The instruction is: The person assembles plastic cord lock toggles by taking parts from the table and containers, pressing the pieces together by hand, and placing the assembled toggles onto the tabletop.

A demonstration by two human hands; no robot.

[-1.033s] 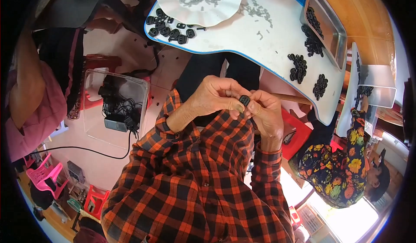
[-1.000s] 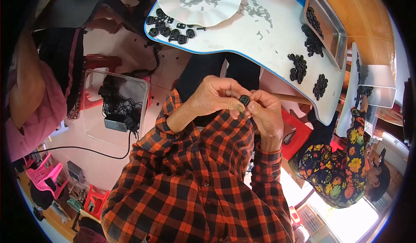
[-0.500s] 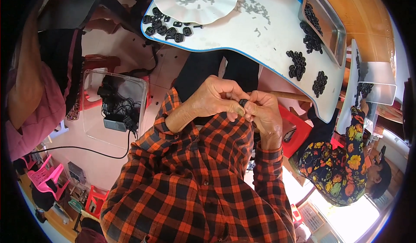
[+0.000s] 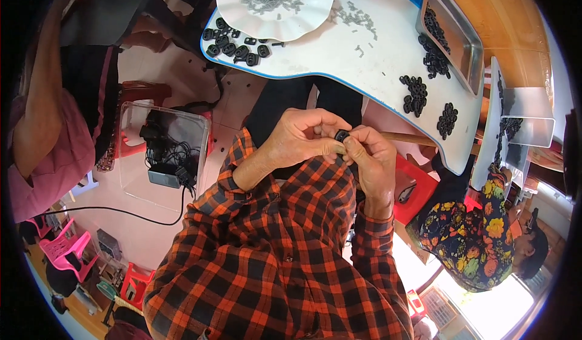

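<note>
Resting between both hands' fingers [image 4: 327, 148]: small black part [image 4: 341, 136].

No packages, labels, signs or screens apparent.

The white bench [image 4: 388, 43] (blue-edged) carries a scalloped white plate [image 4: 242, 13] of grey pins, scattered grey pins [image 4: 357, 19], black ring heaps [image 4: 233, 44] and a metal tray [image 4: 470, 43].
</note>
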